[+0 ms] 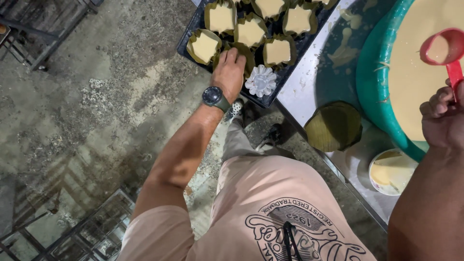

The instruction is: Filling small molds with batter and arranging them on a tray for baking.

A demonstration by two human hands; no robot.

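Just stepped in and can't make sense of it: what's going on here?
A person is filling leaf-lined cups with pale batter. The left hand rests on a leaf-lined cup on the dark tray, beside filled cups and an empty fluted mould. The right hand holds a red scoop over the green basin of batter.

Dim, warm overhead light, soft shadows on the floor (pixel 96 106), wide-angle bending at the edges.
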